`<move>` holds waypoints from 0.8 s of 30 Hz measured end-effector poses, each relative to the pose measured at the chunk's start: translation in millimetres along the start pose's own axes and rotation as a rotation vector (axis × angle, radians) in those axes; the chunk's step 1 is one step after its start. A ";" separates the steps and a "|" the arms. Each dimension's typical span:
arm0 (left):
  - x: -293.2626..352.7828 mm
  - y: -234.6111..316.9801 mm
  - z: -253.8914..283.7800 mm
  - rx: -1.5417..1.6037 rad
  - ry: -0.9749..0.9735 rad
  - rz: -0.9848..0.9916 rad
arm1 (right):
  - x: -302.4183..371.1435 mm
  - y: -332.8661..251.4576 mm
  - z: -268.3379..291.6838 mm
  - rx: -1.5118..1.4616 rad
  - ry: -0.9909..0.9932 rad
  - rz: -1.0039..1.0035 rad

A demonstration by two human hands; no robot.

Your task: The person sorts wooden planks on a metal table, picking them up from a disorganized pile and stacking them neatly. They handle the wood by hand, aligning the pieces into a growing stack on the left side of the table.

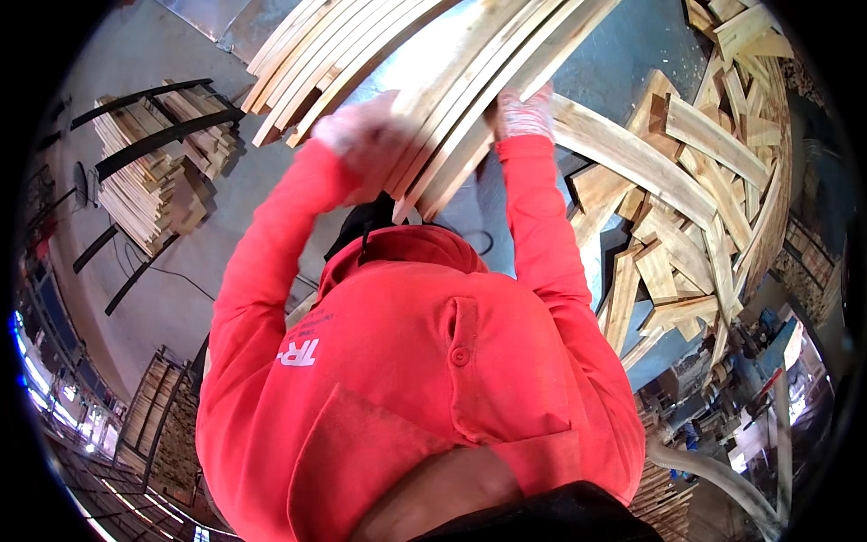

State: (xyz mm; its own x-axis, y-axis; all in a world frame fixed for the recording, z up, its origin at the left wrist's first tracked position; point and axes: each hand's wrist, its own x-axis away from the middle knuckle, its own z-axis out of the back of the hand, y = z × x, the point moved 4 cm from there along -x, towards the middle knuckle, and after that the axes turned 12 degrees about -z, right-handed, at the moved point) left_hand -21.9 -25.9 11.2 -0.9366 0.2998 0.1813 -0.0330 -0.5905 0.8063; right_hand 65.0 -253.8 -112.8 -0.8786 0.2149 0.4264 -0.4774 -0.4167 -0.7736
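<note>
A bundle of long, pale wooden boards (488, 77) standing on edge lies between my two hands, with its near ends close to my chest. My left hand (366, 135), in a whitish glove and blurred, presses against the bundle's left side. On the other side, my gloved right hand (526, 113) grips the boards, its fingers partly hidden behind them. Further left, a second row of similar boards (348, 59) rests on the grey metal table (605, 68), apart from the bundle.
A heap of loose wooden offcuts (677, 235) covers the table's right side, with one long curved board (632, 163) reaching toward my right hand. On the left, a black metal rack (167, 149) holds stacked boards above the floor. A hose (722, 474) runs at lower right.
</note>
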 end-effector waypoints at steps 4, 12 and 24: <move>47.7 -9.6 87.4 -0.201 0.138 -0.086 | -6.2 -0.2 -26.1 -0.102 0.012 -0.040; 75.0 2.0 138.7 -0.324 0.449 -0.226 | -23.9 -61.8 -35.8 0.801 -0.293 0.279; 7.2 2.8 87.7 0.365 0.486 -0.079 | 4.5 -39.7 30.2 1.759 -0.671 0.983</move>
State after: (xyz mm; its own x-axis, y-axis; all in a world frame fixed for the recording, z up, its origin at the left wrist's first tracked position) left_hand 1.8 40.3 64.1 -0.9909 -0.0946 -0.0955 -0.0680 -0.2603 0.9631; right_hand 80.3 -263.0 -66.0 -0.4454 -0.6398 0.6263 0.8804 -0.4402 0.1765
